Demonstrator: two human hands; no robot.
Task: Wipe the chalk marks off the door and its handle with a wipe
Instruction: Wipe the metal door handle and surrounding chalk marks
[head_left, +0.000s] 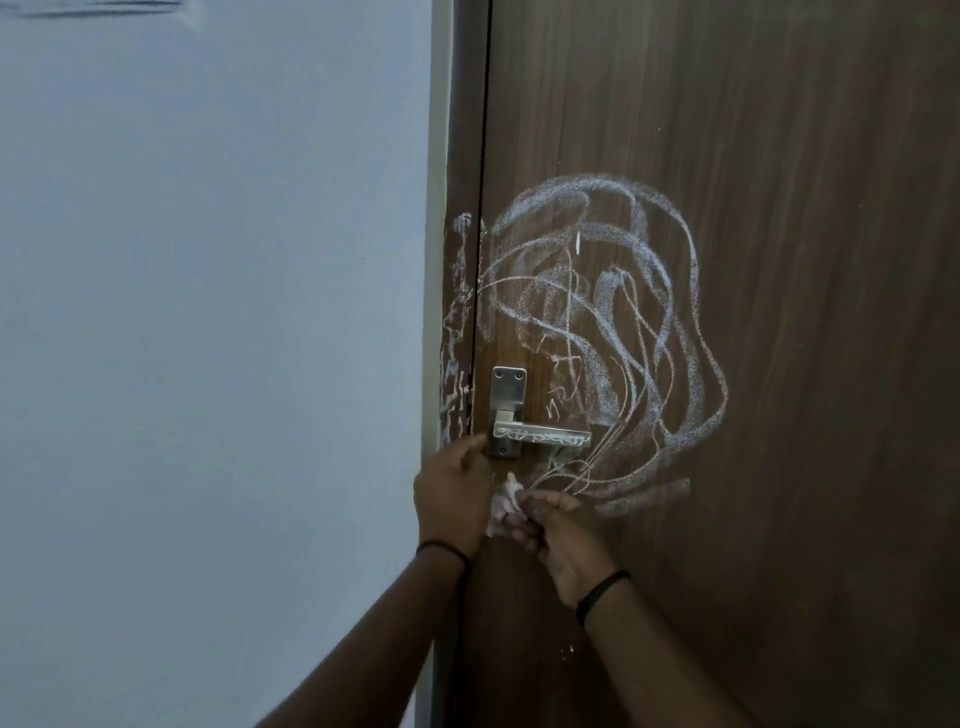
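Observation:
A dark brown wooden door (779, 260) fills the right half of the view. White chalk scribbles (613, 322) loop over it above and right of the metal lever handle (540, 434), which also carries chalk lines. Chalk smears run down the door frame (457, 332) too. A crumpled white wipe (503, 506) sits just below the handle, pinched between both hands. My left hand (453, 493) is on its left side, with fingers up near the handle plate. My right hand (556, 530) grips it from the right.
A pale blue wall (208, 338) takes up the left half, beside the door frame. Both wrists wear thin black bands. The door is shut in its frame.

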